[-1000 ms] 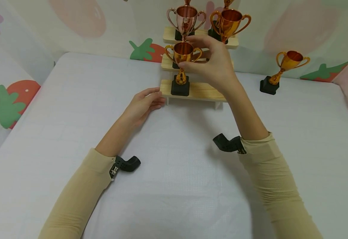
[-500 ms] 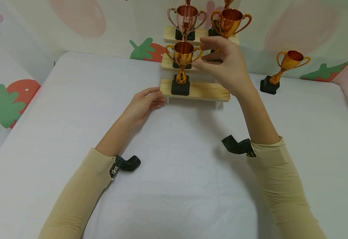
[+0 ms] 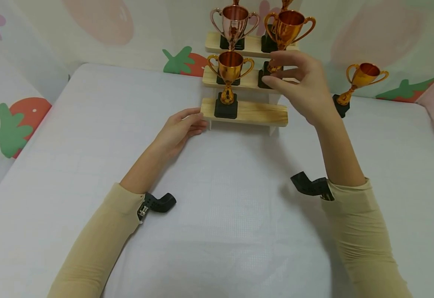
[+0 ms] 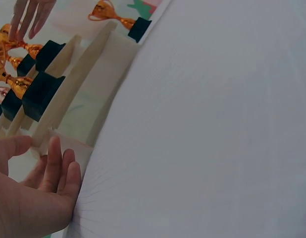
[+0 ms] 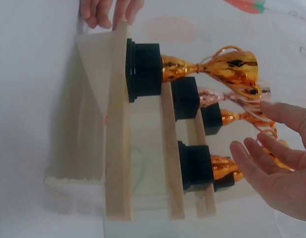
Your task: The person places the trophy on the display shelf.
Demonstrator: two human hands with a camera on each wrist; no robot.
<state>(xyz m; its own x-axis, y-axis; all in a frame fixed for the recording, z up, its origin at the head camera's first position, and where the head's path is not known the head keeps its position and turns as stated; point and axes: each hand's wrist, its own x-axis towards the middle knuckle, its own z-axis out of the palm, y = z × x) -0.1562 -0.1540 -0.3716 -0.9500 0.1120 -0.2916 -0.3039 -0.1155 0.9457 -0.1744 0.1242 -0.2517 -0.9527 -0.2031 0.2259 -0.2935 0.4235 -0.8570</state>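
Observation:
A tiered wooden display stand [image 3: 261,114] has three shelves bearing several trophies with black bases. At the left end of its lowest shelf, my left hand [image 3: 181,130] grips the board between thumb and fingers, also seen in the left wrist view. A gold trophy [image 3: 229,68] stands upright on that shelf's left part. My right hand [image 3: 306,85] is in the air with fingers apart and nothing in them, in front of the middle shelf's right-hand gold trophy [image 3: 288,29]. It partly hides that trophy's stem and base. A rose-coloured trophy [image 3: 235,22] stands behind on the left.
A separate gold trophy [image 3: 363,76] stands on the white tabletop [image 3: 217,207] to the right, its base partly behind my right forearm. A patterned curtain [image 3: 164,25] closes off the back. A black wrist camera mount juts from each sleeve.
My right hand has let go of the gold trophy on the lowest shelf and moved right, its fingers spreading. The trophy stays upright on the shelf. My left hand keeps its place.

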